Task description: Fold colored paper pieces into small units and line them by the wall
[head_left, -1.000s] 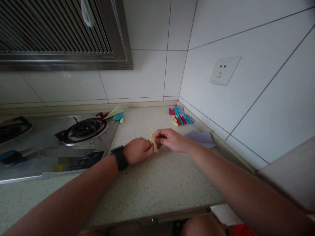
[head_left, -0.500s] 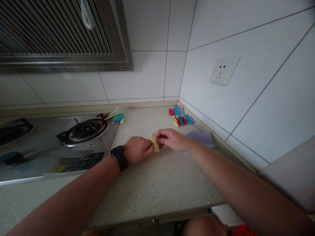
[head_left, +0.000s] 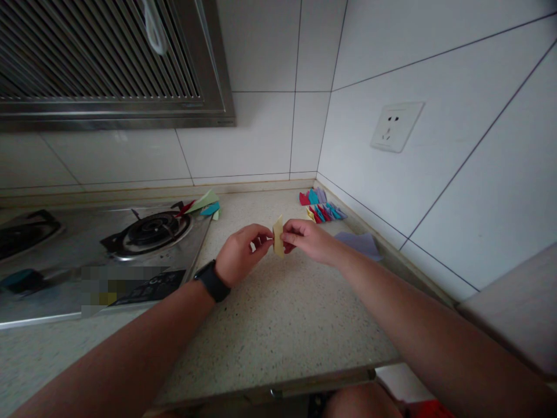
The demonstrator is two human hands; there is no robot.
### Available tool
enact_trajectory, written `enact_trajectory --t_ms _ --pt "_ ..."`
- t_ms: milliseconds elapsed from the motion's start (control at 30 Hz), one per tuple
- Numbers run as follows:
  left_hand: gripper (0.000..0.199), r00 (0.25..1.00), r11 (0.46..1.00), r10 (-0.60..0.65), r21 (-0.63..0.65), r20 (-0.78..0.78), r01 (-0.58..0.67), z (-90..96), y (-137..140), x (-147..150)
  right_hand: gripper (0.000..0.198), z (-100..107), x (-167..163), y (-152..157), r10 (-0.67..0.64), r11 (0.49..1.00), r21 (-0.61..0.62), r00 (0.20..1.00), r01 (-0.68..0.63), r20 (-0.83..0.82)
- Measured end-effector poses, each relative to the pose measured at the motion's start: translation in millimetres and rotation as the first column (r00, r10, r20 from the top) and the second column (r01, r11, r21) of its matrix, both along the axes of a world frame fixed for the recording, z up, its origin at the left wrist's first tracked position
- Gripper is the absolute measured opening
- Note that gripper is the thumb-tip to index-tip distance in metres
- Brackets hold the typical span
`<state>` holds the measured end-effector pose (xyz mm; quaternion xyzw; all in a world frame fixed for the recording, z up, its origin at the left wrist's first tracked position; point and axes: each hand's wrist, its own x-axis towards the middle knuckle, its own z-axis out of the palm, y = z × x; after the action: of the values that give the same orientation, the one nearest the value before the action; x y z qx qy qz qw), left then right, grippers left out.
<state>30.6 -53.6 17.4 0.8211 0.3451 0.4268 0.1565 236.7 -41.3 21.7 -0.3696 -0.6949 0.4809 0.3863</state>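
A small folded piece of yellow paper [head_left: 278,237] is held upright above the counter, between my two hands. My left hand [head_left: 246,251], with a black watch on its wrist, pinches the paper's left side between thumb and fingertips. On the other side, my right hand [head_left: 307,239] grips it with thumb and index finger. Behind my right hand lies a flat sheet of lilac paper [head_left: 360,245]. Farther back, near the corner, stand two rows of folded paper pieces [head_left: 324,213] in red, blue, lilac and yellow.
To the left is a gas stove [head_left: 152,232], with green, red and blue paper scraps [head_left: 204,202] at its back right edge. A range hood [head_left: 130,113] hangs above it. The speckled counter [head_left: 270,337] meets tiled walls, one bearing a power socket [head_left: 397,126].
Both hands have lifted slightly away from me with the yellow paper. My left hand has turned, its fingers now more extended, and the paper stands more upright.
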Motion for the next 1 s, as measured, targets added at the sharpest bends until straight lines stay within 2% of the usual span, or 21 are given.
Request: enact_trajectory --t_ms 200,400,567,767,1000 --pt "0.01 0.994 0.991 -0.051 -0.12 0.101 0.063 -1.6 1.5 1.8 0.028 -1.0 0.5 -1.2 0.058 0.998 -0.027 0.998 -0.059 -0.031" --pt "0.012 0.989 0.973 -0.076 -0.21 0.124 0.101 -6.2 4.1 2.2 0.026 0.8 -3.0 -4.4 0.058 0.997 -0.04 0.998 -0.059 -0.022" --pt "0.012 0.991 0.982 -0.069 -0.167 0.11 0.087 -5.0 4.0 0.2 0.026 3.7 -3.8 -7.8 0.072 0.997 -0.024 0.997 -0.072 -0.017" --pt "0.007 1.0 0.997 -0.029 -0.067 0.003 0.029 0.3 -0.5 0.1 0.023 4.9 -3.4 -9.0 0.089 0.996 -0.005 0.996 -0.089 0.025" --pt "0.003 0.996 0.999 -0.037 0.002 -0.077 0.037 3.5 -3.5 1.7 0.02 6.6 -3.8 -10.0 0.086 0.996 0.018 0.995 -0.087 0.044"
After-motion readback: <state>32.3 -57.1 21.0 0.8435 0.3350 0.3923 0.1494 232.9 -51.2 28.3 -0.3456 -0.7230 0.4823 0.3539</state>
